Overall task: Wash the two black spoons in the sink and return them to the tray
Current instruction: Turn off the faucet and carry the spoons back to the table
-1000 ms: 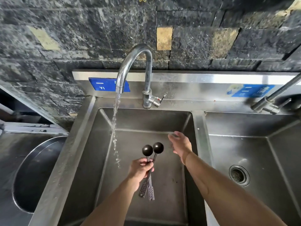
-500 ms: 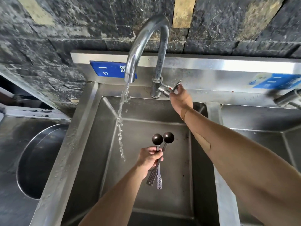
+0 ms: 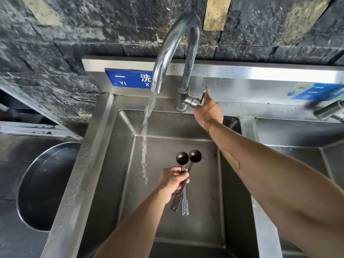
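Observation:
My left hand (image 3: pixel 174 178) grips two black spoons (image 3: pixel 188 158) by their handles over the left sink basin (image 3: pixel 163 226). Their round bowls point away from me, and the perforated handle ends hang below my fist. The spoons sit just right of the running water stream (image 3: pixel 146 138), apart from it. My right hand (image 3: pixel 207 108) reaches up to the chrome faucet (image 3: pixel 173 45) and holds its lever handle (image 3: pixel 200 98) between thumb and fingers. No tray is in view.
A second basin (image 3: pixel 301 164) lies to the right, with another tap (image 3: pixel 329 111) at the right edge. A round steel pot (image 3: pixel 42 185) stands left of the sink. A dark stone wall (image 3: pixel 74 34) rises behind. Blue labels (image 3: pixel 130 78) are on the backsplash.
My right hand rose from above the basin to the faucet lever and now holds it. The water stream looks stronger. My left hand kept the spoons in roughly the same spot.

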### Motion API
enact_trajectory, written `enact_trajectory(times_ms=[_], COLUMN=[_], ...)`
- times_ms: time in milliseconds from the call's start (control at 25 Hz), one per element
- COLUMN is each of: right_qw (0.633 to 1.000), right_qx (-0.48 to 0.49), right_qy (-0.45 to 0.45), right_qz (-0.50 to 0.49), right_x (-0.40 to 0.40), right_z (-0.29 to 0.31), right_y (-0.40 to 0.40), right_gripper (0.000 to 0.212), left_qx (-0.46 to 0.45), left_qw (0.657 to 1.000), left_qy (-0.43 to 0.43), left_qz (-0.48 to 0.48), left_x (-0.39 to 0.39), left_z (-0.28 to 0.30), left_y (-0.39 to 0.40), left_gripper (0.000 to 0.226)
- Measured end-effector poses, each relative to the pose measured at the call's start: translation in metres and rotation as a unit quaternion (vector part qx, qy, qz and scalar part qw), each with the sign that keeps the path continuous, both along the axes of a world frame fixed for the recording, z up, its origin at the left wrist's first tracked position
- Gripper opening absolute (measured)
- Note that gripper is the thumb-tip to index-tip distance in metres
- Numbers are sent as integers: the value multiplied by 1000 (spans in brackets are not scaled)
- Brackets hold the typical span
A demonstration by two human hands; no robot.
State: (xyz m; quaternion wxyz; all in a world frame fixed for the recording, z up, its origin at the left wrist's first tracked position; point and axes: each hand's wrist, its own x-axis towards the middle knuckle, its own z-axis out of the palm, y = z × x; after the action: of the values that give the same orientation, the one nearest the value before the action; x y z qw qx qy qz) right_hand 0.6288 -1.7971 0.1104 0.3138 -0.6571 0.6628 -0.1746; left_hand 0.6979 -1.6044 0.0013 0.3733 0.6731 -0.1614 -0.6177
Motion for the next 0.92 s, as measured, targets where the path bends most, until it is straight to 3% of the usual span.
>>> enact_trajectory(times_ms=[200, 400, 520, 720, 920], right_qw=[999, 994, 990, 957, 916], right_qx=[41, 85, 101, 179, 260], right_qy=[23, -56, -96, -183, -283], right_qz=[26, 35, -7, -140, -113], right_x=[-8, -25, -40, -71, -87], right_z=[5, 5, -6, -34, -37], right_y=[9, 37, 72, 141, 185], right_gripper=[85, 99, 88, 50, 26], left_qx=[-9, -16, -19, -18, -20], left_qw=[1000, 1000, 1000, 999, 999], left_qy=[5, -3, -2, -17, -35], left_qz=[9, 7, 22, 39, 34], left_x=[5, 1, -5, -21, -34], left_z=[3, 18, 28, 45, 64], left_y=[6, 5, 5, 12, 21], left_gripper=[15, 12, 10, 10, 8])
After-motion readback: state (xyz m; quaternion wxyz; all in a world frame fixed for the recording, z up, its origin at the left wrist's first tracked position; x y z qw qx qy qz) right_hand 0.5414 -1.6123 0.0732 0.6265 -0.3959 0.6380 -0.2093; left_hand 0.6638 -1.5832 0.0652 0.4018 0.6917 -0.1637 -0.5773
